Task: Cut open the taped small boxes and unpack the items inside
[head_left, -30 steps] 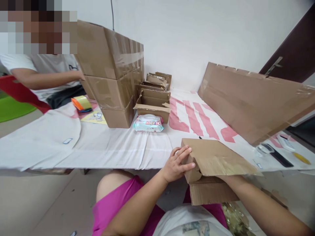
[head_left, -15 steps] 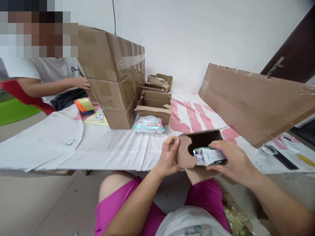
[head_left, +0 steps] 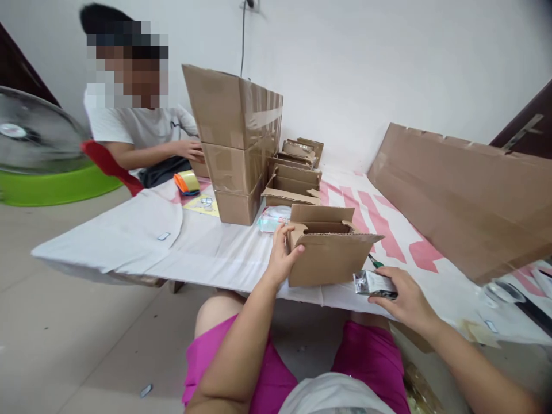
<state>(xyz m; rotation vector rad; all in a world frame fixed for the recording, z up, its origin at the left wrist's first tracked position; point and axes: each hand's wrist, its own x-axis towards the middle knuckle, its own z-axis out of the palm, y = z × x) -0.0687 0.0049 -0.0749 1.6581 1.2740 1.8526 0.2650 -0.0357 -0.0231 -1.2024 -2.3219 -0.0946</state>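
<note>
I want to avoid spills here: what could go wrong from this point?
The open carton sits near the table's front edge; a pull from the left hand might tip it off. The silvery packet in the right hand could drop if the grip slips. Sliding the carton back might shove the wipes pack behind it.

It looks like a makeshift packing room: a cloth-covered desk (head_left: pixel 224 253) carries taped cartons (head_left: pixel 228 164) stacked at left and opened boxes (head_left: pixel 293 183) behind one another. Plain white walls (head_left: pixel 366 63), a tiled floor (head_left: pixel 107 345) and a large fan (head_left: pixel 38 132) at far left surround it.
</note>
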